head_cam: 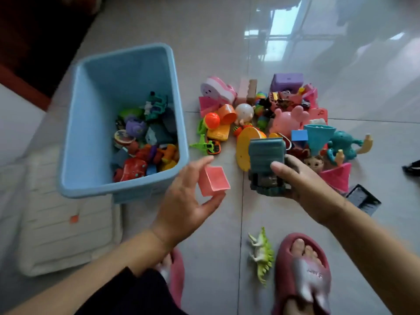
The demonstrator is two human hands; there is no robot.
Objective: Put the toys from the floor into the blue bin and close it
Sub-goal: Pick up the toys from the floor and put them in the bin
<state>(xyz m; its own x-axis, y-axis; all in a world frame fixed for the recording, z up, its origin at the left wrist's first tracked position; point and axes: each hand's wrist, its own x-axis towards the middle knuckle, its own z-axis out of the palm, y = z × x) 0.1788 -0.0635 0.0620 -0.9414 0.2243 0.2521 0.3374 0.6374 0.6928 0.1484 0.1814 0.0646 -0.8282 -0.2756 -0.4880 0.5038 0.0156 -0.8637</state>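
Note:
The blue bin [127, 53] stands open on the floor at the left, with several toys lying in its near half. My left hand [184, 201] pinches a small pink square cup [213, 181] just right of the bin's near corner. A grey-teal toy truck [266, 162] is gripped by my right hand [302, 180] above the floor. The toy pile [272, 114] lies beyond both hands, to the right of the bin. A green dinosaur [261, 253] lies near my feet.
A white lid [63, 223] lies flat on the floor under the bin's near left side. My feet in dark red slippers [302, 276] stand at the bottom. A black grated piece [363, 198] lies right of my right hand. Dark furniture stands at the upper left.

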